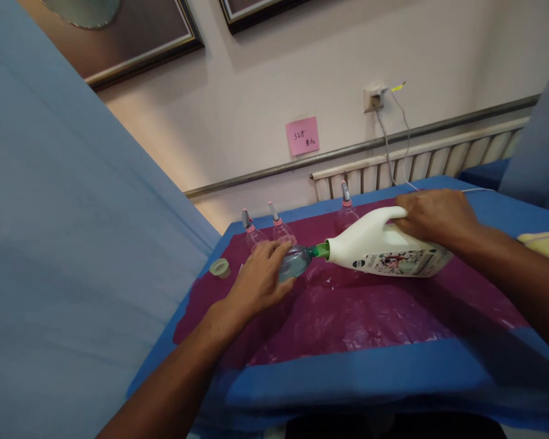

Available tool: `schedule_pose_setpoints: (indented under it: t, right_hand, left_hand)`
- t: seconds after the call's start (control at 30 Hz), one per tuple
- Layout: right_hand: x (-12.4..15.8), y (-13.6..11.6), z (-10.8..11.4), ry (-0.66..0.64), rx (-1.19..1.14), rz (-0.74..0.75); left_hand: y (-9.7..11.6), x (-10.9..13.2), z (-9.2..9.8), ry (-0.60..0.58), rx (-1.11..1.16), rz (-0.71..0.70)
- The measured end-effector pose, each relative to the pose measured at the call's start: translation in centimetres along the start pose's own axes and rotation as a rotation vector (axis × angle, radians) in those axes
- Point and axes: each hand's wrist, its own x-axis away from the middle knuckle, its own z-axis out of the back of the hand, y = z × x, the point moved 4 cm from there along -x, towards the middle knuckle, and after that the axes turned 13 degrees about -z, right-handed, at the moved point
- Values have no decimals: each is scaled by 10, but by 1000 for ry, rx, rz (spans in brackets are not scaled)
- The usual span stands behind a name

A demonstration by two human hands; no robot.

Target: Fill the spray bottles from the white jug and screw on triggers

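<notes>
Nearest edge: blue cloth-covered worktop (348, 378), soft matte fabric, with a glossy wrinkled maroon plastic sheet (370, 317) laid flat over its middle. Left hand (260, 280) reaches in from lower left, fingers curled around a small clear rounded plastic cup (295, 263), tilted on its side, bluish-green liquid visible inside; thumb underneath, fingers over the top. Right hand (434, 216) comes from the right, closed around the moulded handle of a white plastic detergent jug (384, 247), smooth opaque body with a printed label, held nearly horizontal just above the sheet. Jug's green spout (321, 249) touches the mouth of the cup. Just left of the left hand, on the blue cloth, a small pale green round cap (219, 267) sits open side up. Behind the left hand, two clear bulb-shaped plastic cups with pink collars and grey stems (274, 227) stand upright side by side; a third like it (346, 207) stands farther right, behind the jug. Beyond the worktop: white ribbed radiator (421, 161), grey metal rail, cream wall with a pink square sticky note (302, 135) and a white wall socket with cable (374, 97). Large blue fabric panel (50, 244) fills the left side.
</notes>
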Motion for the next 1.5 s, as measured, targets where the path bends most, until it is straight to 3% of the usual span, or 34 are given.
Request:
schedule_pose_setpoints:
  t: [0.63, 1.5]
  right_hand:
    - [-6, -5, 2, -34, 89, 6]
    - [-18, -5, 1, -64, 74, 15]
  left_hand:
    - [5, -17, 16, -178, -255, -101]
    - [12, -42, 32, -349, -364, -100]
